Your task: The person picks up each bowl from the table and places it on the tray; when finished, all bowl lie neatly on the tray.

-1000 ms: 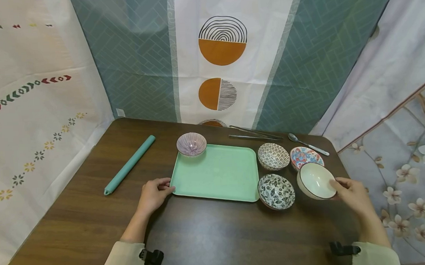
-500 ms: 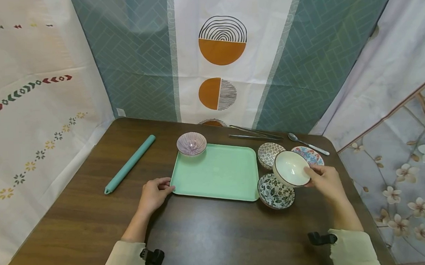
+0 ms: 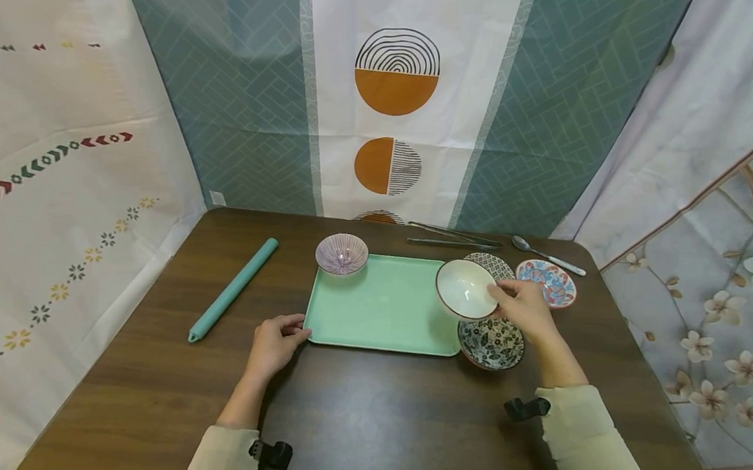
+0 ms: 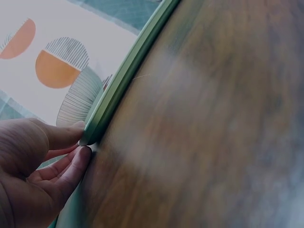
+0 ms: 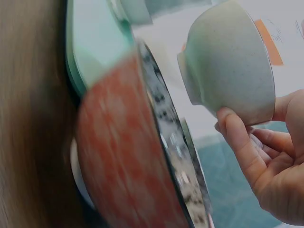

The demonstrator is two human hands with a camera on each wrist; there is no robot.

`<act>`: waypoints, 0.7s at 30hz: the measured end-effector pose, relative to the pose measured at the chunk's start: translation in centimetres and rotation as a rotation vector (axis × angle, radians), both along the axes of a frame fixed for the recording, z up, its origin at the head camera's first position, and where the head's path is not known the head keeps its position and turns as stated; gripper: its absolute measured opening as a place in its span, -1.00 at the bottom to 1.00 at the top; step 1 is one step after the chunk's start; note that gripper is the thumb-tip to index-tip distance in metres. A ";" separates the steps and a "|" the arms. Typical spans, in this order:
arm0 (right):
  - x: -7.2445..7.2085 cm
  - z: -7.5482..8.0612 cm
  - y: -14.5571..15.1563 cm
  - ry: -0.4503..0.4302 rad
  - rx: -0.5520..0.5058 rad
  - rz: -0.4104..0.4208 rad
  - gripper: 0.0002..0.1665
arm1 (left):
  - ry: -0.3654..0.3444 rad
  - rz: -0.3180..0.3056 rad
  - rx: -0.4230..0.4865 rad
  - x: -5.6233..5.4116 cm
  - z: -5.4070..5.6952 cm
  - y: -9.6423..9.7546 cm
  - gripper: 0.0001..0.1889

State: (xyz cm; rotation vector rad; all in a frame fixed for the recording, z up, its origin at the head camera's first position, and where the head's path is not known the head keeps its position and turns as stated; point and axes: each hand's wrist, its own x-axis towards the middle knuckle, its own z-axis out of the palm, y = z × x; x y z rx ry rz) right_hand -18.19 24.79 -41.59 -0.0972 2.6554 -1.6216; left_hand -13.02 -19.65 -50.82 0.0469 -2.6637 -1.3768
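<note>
My right hand (image 3: 527, 307) holds a white bowl with a dark rim (image 3: 466, 289) over the right end of the mint-green tray (image 3: 379, 305). In the right wrist view, the thumb and fingers grip the bowl's side near its rim, and its foot is bare. My left hand (image 3: 277, 346) pinches the tray's near left corner, thumb above and fingers below in the left wrist view. A purple striped bowl (image 3: 341, 255) stands at the tray's far left corner. By its right edge sits a dark floral bowl (image 3: 492, 352), reddish outside, and behind it a brown-patterned bowl (image 3: 494, 265), partly hidden.
A red and blue patterned dish (image 3: 552, 285) lies right of the bowls. Behind are a spoon (image 3: 548, 255) and long thin metal utensils (image 3: 455, 237). A teal rolled-up piece (image 3: 234, 290) lies at left on the brown table (image 3: 372, 417). Patterned cloths hang behind.
My right hand has carried the white bowl leftward from the table's right side, past the patterned bowls, to over the tray's right end. My left hand stays at the tray corner.
</note>
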 end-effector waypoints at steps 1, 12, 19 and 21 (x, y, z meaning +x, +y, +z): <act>-0.1 -0.1 -0.5 -0.007 0.002 0.005 -0.48 | -0.002 0.002 0.003 0.0 0.0 0.0 -0.69; -1.6 -1.1 -7.1 -0.002 0.025 0.079 -0.63 | 0.000 -0.004 0.023 0.0 0.2 -0.1 -0.66; -1.6 -1.8 -10.7 -0.001 0.060 0.122 -0.70 | -0.036 0.001 0.030 0.0 0.2 0.0 -0.65; -1.7 -2.2 -11.6 -0.002 0.066 0.121 -0.72 | -0.042 0.000 0.035 0.1 0.2 0.0 -0.65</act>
